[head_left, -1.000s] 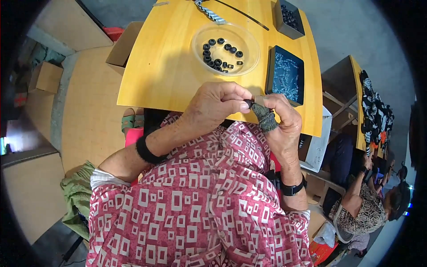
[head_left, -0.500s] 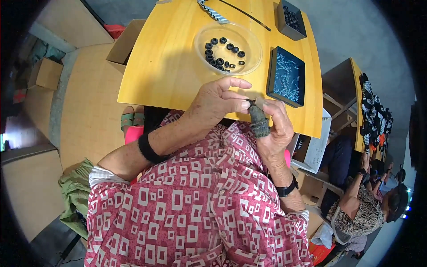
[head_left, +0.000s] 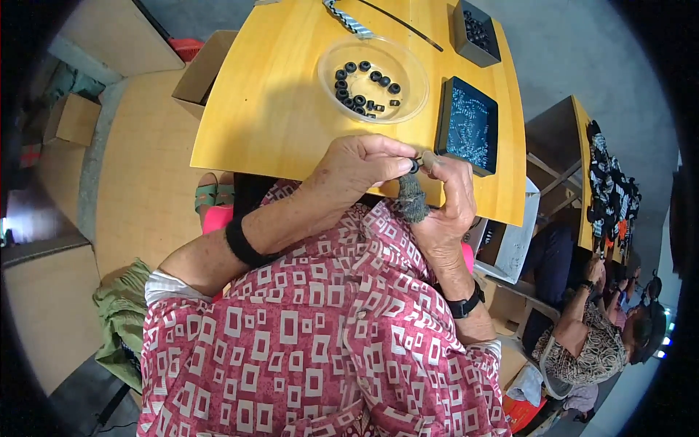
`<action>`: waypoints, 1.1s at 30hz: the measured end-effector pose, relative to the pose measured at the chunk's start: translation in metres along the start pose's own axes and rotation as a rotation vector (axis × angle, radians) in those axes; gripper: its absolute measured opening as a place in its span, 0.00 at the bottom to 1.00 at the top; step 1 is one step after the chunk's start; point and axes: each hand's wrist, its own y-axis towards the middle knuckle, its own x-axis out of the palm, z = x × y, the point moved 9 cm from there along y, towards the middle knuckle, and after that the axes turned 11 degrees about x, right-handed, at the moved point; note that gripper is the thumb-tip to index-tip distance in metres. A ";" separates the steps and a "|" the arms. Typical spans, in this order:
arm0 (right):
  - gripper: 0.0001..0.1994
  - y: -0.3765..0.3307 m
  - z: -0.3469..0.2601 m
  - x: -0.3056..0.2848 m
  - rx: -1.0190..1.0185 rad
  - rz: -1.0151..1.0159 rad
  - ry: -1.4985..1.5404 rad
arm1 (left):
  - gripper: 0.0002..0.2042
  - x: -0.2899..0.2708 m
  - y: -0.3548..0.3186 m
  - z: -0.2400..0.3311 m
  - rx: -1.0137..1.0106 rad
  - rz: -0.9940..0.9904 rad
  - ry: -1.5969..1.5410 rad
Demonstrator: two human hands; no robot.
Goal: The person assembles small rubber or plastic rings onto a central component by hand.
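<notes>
Both hands meet at the table's front edge around a small black ring-shaped part. My left hand is closed, its thumb and forefinger pinching the part from the left. From the other side, my right hand grips it with bent fingers. A dark grey knitted sleeve covers what looks like the right thumb, and a tan wrap sits on a right fingertip. Fingers hide much of the part. Just beyond the hands stands a clear round tub holding several black ring-shaped pieces.
Right of the tub, a black tray contains many tiny light-coloured pieces. A second dark bin with black parts stands farther back. A striped strap and a thin black strip lie at the far side. Another person sits at right.
My right hand has shifted slightly left and turned, bringing its wrapped fingertip closer to my left fingers. My left forefinger has come down onto the black part.
</notes>
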 end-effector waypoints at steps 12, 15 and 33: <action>0.20 -0.001 -0.015 0.001 -0.077 -0.069 -0.066 | 0.13 -0.008 0.006 -0.006 -0.146 -0.125 0.062; 0.19 0.002 -0.017 0.001 -0.062 -0.077 -0.041 | 0.12 -0.008 0.005 -0.013 -0.153 -0.129 -0.013; 0.16 0.008 -0.014 -0.006 -0.069 -0.079 -0.113 | 0.11 -0.002 0.006 -0.008 -0.095 -0.085 -0.040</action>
